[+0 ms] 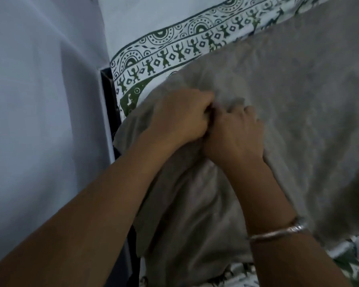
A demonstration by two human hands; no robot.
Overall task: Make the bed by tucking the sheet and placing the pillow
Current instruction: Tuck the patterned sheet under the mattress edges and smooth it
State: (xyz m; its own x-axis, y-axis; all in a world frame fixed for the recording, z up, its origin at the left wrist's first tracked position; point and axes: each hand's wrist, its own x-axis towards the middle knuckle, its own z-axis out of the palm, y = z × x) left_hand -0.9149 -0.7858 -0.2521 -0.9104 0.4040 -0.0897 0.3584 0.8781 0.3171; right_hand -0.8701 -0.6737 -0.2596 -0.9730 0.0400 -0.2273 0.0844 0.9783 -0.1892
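Note:
A grey-beige cloth (298,112) lies across the bed, bunched at its left corner; whether it is a blanket or a pillow cover I cannot tell. Under it is a white sheet (174,50) with a green border of dancing figures. My left hand (180,119) grips the bunched corner of the grey cloth with curled fingers. My right hand (236,133) sits right beside it, touching it, with fingers curled into the same fold. A silver bangle (278,233) is on my right wrist. Both hands are near the bed's left edge.
A pale blue wall (39,100) runs down the left side, close to the bed. A dark gap with a frame edge (108,96) separates wall and mattress. More green-patterned sheet (356,257) shows at the bottom right.

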